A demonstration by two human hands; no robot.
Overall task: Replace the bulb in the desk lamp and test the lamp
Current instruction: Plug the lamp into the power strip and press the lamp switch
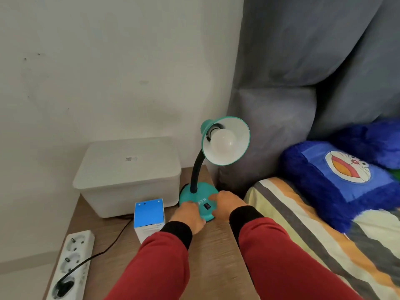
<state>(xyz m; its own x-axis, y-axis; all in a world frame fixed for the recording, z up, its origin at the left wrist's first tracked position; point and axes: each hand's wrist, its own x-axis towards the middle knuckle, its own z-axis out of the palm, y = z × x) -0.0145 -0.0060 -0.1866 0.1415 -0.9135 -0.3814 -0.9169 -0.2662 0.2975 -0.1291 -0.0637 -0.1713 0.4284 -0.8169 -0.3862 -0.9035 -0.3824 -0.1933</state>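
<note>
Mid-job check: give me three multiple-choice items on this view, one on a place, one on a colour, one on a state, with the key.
1. The blue-topped box stands:
A. on the bed
B. between the white bin and the power strip
C. on the bin

2. The lamp base is:
A. teal
B. red
C. black

3. The bulb is:
A. missing
B. lit
C. fitted, unlit

Key: B, the box sits on the table in front of the bin; A, the base matches the teal shade; C, the bulb sits in the socket with no glow.
</note>
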